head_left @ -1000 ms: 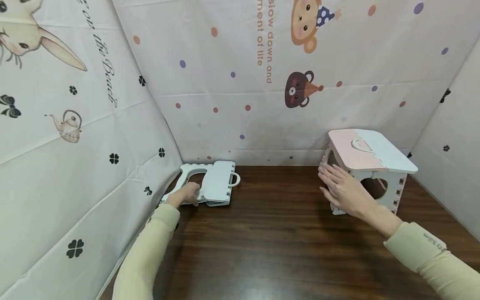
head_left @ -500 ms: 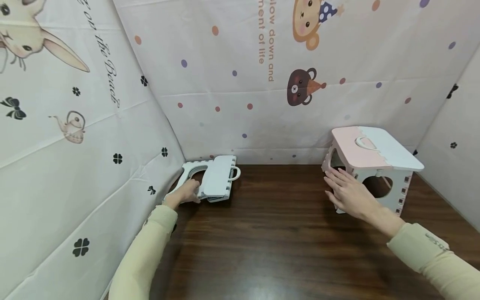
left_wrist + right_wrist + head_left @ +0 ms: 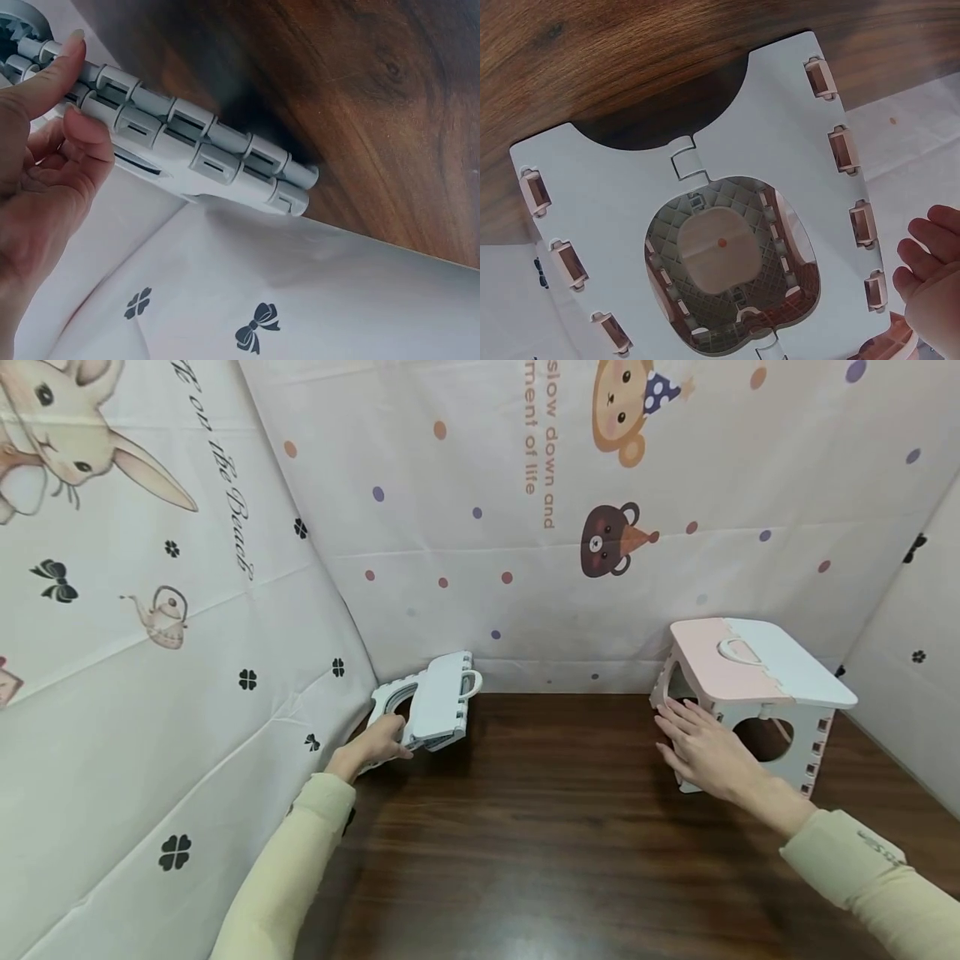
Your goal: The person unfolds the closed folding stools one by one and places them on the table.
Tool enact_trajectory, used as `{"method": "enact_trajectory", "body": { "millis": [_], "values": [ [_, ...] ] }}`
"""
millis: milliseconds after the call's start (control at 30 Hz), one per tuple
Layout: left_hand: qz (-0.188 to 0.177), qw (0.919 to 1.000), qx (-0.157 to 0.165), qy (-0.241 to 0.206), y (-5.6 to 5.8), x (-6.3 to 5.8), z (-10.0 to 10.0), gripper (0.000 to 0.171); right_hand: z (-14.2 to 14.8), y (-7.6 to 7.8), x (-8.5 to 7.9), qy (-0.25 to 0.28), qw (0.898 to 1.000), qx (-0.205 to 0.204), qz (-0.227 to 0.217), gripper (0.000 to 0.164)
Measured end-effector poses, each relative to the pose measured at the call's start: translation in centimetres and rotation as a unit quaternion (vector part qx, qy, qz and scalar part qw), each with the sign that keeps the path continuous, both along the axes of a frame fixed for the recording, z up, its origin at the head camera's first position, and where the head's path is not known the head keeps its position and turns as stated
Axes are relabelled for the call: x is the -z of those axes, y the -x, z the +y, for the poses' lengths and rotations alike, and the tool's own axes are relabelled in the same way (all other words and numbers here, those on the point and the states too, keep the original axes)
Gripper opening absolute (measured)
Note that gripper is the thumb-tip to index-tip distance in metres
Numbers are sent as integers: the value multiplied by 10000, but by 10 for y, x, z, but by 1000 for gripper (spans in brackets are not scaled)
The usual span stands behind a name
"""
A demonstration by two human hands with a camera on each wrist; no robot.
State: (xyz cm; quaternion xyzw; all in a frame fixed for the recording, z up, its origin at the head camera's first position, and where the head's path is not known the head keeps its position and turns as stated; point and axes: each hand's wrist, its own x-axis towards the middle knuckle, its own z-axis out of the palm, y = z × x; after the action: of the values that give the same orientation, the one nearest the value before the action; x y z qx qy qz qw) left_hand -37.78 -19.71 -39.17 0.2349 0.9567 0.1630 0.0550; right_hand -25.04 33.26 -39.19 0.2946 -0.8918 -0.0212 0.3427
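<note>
At the back left, my left hand (image 3: 375, 743) grips the near edge of a folded white step stool (image 3: 441, 697), which tilts up off the floor at its right end. The left wrist view shows the thumb and curled fingers around the stool's hinged edge (image 3: 214, 157). A pink-and-white folding step stool (image 3: 806, 668) stands unfolded at the back right, a handle on its top. My right hand (image 3: 708, 758) is beside its near left leg, fingers extended. In the right wrist view, those fingers (image 3: 922, 255) lie close to the stool's side; contact cannot be made out.
Dark wood-grain surface (image 3: 540, 827) spreads between the two stools and toward me. Printed white cloth walls rise at the left (image 3: 247, 727), the back (image 3: 525, 610) and the right (image 3: 922, 718). The folded stool sits close to the left corner.
The folded stool has gone from lying flat to tilted, its right end rising with my left hand's grip. My right hand stays near the standing stool. The head view has shifted slightly.
</note>
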Motion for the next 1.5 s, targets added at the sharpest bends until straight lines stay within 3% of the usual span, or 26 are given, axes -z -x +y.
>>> {"method": "enact_trajectory", "body": {
  "millis": [467,800,1133,1500],
  "values": [
    [139,9969,-117,-760,-9,-12,6,35,-1,1,1,-14,9999,112,-88,50],
    [254,9939,128,-1066,-19,-23,22,29,0,-1,-2,-31,9991,302,-285,49],
    [102,9889,181,-1470,-25,-20,38,30,2,-3,-2,-43,9989,350,-305,50],
    [-66,9829,18,-1840,-28,-17,48,29,4,-3,-1,-42,9993,335,-177,50]
  ]
}}
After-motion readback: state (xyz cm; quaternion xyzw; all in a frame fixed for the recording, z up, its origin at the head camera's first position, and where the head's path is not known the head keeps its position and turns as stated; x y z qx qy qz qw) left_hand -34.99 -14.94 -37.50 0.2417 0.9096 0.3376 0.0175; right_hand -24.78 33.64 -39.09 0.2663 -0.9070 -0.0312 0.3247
